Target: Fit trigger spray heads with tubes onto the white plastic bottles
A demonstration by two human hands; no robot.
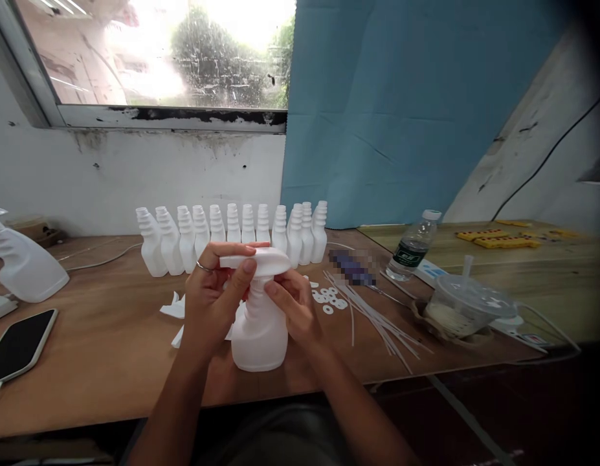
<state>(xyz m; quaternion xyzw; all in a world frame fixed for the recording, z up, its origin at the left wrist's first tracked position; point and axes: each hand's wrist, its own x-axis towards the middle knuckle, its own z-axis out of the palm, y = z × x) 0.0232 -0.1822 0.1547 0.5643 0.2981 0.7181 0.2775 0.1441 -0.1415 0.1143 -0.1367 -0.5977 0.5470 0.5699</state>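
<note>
A white bottle (259,340) stands upright near the table's front edge, with a white spray head (268,260) on top of its neck. My left hand (215,298) wears a ring and is closed on the spray head, thumb in front and index finger along the top. Around the neck, just under the head, the fingers of my right hand (296,304) are closed. Behind my hands is a row of several white bottles (154,249) without heads. White parts (174,307) lie left of the held bottle, partly hidden by my left hand.
Small white rings (329,299) and thin white tubes (377,317) lie to the right on the brown table (110,362). Beyond are a water bottle (412,249) and a lidded cup (462,307). At left are a phone (21,343) and a spray bottle (28,265).
</note>
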